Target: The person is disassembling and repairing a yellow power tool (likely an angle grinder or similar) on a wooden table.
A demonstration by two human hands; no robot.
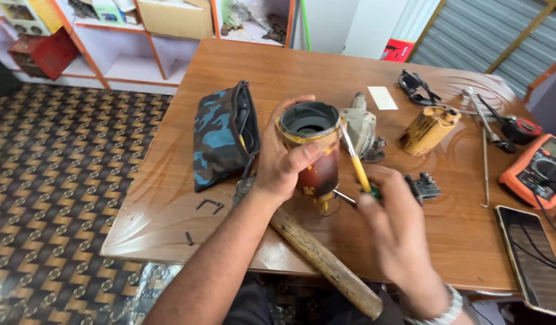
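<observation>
2 hands are working above the bench (242,66): my left hand (282,161) is gripping the yellow motor housing (311,150) upright, open end up, while my right hand (391,222), just right of it, is clenching a yellow-handled screwdriver (355,161) leaning toward the housing's rim.

Dark phone screen (531,256) right edge – orange meter display (552,149) beside

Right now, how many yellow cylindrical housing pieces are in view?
2: one housing piece held upright in the left hand, the other housing piece lying on the table further right. More could be hidden inside the camouflage pouch.
</observation>
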